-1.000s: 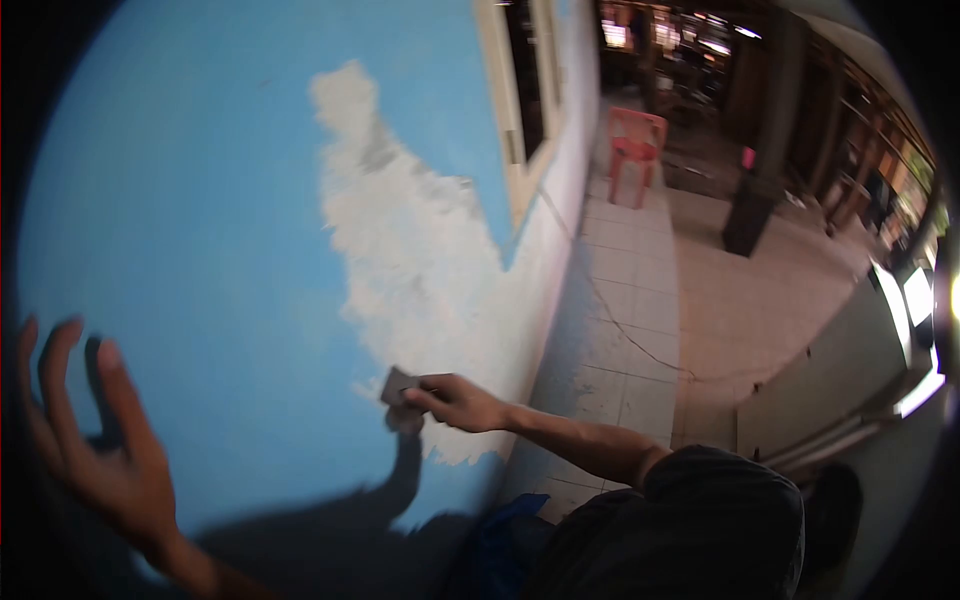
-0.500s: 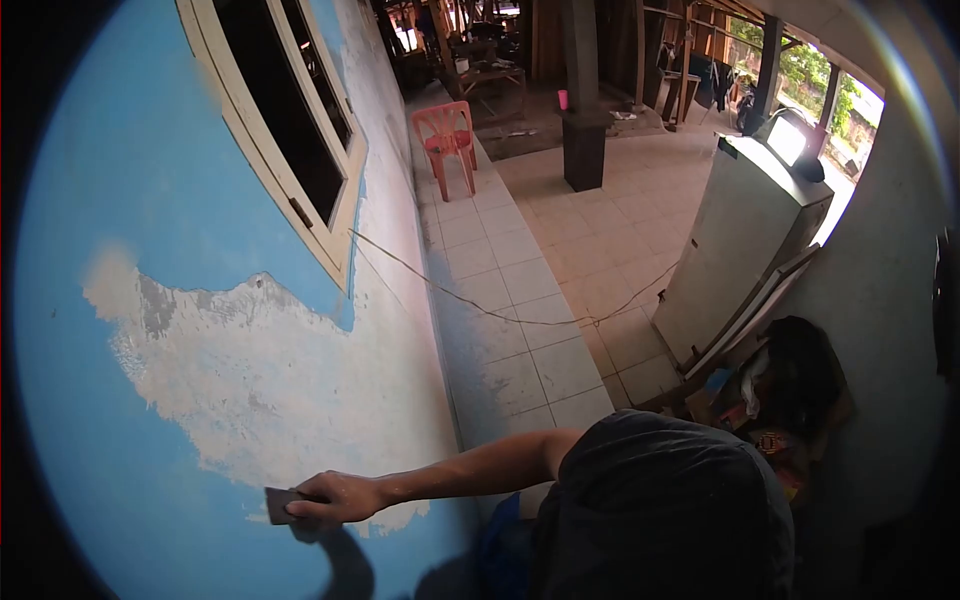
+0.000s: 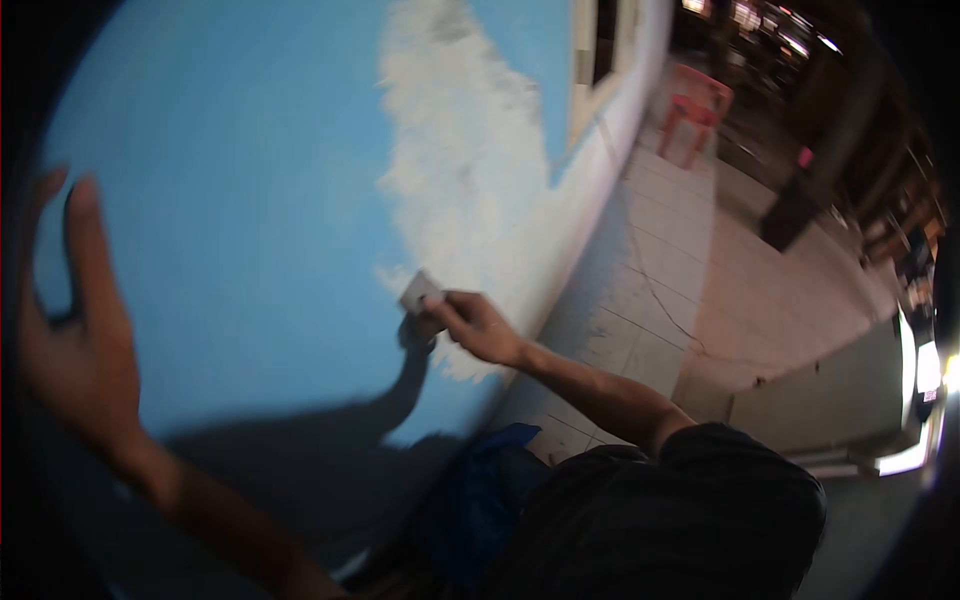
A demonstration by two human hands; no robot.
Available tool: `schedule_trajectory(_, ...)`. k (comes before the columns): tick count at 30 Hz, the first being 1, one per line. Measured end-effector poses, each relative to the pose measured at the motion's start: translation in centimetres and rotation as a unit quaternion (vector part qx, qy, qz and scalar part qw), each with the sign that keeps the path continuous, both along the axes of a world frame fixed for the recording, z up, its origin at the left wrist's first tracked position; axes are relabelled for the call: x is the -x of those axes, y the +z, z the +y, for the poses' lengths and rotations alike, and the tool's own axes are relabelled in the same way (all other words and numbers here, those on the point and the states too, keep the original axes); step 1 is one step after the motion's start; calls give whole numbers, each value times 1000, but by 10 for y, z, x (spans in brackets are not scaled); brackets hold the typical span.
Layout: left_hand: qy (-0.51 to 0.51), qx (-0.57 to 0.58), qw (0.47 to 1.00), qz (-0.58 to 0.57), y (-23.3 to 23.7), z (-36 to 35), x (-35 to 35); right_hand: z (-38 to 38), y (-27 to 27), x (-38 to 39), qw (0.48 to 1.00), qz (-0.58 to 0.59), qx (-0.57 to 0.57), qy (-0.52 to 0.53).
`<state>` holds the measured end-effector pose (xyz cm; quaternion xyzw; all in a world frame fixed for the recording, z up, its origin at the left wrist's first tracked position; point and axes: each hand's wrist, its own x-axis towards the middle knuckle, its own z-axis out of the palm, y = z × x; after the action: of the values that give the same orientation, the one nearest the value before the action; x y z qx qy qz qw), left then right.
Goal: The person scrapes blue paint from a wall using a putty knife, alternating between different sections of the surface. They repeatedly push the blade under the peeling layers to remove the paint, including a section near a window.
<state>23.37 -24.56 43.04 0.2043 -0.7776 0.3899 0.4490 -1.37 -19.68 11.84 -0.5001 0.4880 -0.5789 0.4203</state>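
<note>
My right hand (image 3: 475, 325) is closed on a small flat grey scraper (image 3: 421, 291), with the thumb laid across its face. The scraper is at the lower left border of a rough whitish patch (image 3: 450, 170) on the blue wall (image 3: 250, 220), where the paint is gone or covered. My left hand (image 3: 85, 340) is raised at the far left, fingers apart and nothing in it, close in front of the wall. Blur softens much of the view, and the shadow of my right arm falls on the blue paint.
A cream window frame (image 3: 592, 90) is at the upper right of the wall. A red plastic chair (image 3: 692, 112) stands on the tiled floor (image 3: 650, 300) beyond. A thin cord (image 3: 660, 300) crosses the tiles near a tall pale cabinet (image 3: 815, 390) at right. Blue cloth (image 3: 475, 500) lies below my arm.
The view has swung left and tilted, so the window and chair now sit further right. My left hand has come into view at the left. My right hand still holds the scraper.
</note>
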Motion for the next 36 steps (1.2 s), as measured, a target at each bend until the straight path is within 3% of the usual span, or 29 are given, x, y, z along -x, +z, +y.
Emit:
schedule_trajectory(3,28,92,994,-57,16,3,2,-1,36,-1,1000,22,-4,6)
schedule_trajectory(5,3,95,994,-54,16,0,2,-7,59,-4,999,27,18,-9)
schedule_trajectory(8,1,111,992,-55,16,4,-1,-6,50,-9,999,-10,47,-3)
schedule_trajectory(11,14,133,988,-78,18,10,-4,-8,3,-2,998,23,-18,-49)
schedule_trajectory(16,24,140,986,-91,23,10,-4,-12,69,-3,997,-8,52,-50)
schedule_trajectory(19,32,152,983,-99,27,12,-8,-20,53,-5,992,-5,106,-69)
schedule_trajectory(21,44,164,980,-108,27,12,-9,-10,35,-16,995,-9,57,-76)
schedule_trajectory(26,34,168,979,-111,25,6,-3,-15,49,2,996,-14,15,-86)
schedule_trajectory(29,40,172,978,-109,31,6,-9,-20,47,-1,995,-17,60,-80)
schedule_trajectory(32,77,202,970,-115,33,13,-14,-19,3,-9,993,-50,60,-89)
schedule_trajectory(36,82,202,969,-117,30,11,-10,-18,28,0,995,-58,37,-70)
